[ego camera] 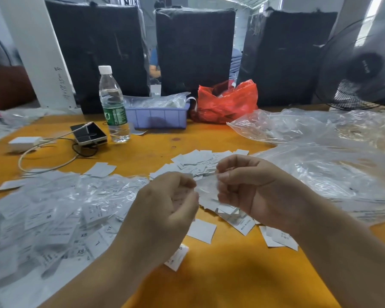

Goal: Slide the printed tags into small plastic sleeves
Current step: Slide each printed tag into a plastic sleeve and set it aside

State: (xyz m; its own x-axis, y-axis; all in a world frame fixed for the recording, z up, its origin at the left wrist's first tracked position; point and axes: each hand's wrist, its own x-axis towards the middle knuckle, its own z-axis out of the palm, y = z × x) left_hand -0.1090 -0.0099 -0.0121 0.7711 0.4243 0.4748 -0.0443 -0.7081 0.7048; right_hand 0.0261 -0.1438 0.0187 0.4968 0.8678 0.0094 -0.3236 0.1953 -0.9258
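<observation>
My left hand (165, 210) and my right hand (253, 187) are raised together over the orange table (220, 276). Between them hangs a small clear plastic sleeve (207, 187). My right hand pinches its right edge between thumb and forefinger. My left hand's curled fingers hold a printed white tag (180, 196) at the sleeve's left side. Loose white tags (201, 231) lie scattered under and behind the hands. A heap of tags in sleeves (51, 214) covers the table to the left.
Big clear plastic bags (320, 161) spread over the right side. At the back stand a water bottle (113, 105), a phone (89, 133) with a cable and charger, a purple tray (157, 117), a red bag (227, 102), black-wrapped blocks and a fan (362, 67).
</observation>
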